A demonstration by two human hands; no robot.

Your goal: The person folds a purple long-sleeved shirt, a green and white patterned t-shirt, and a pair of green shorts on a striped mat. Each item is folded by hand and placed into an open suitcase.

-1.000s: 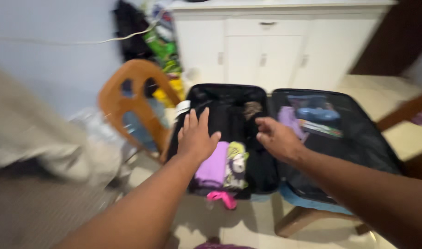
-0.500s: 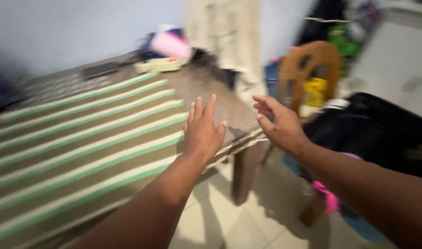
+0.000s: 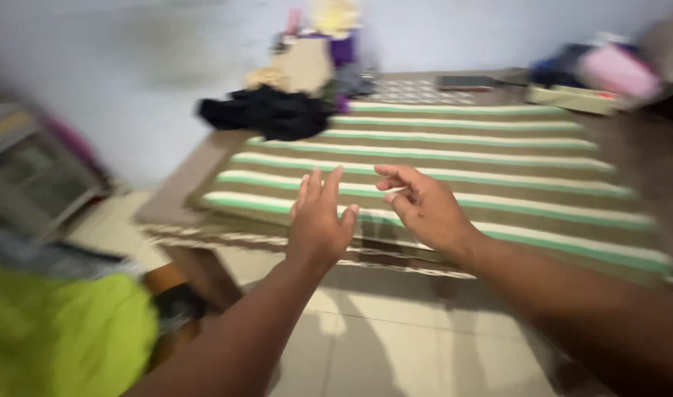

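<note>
Green-and-cream striped cloth [image 3: 454, 158] covers the table [image 3: 182, 187], and both bare hands hover over its near edge, holding nothing. Left hand [image 3: 318, 224] is flat, fingers loosely spread toward twelve o'clock. Right hand [image 3: 421, 206] is open, fingers half-curled toward nine o'clock. Black clothing [image 3: 266, 114] lies heaped at eleven o'clock.

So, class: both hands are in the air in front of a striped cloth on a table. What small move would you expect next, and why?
Probably a reach forward to the near edge of the striped cloth. The left hand and right hand are both open and empty, held over that edge of the table, while the dark clothes lie farther back.
</note>
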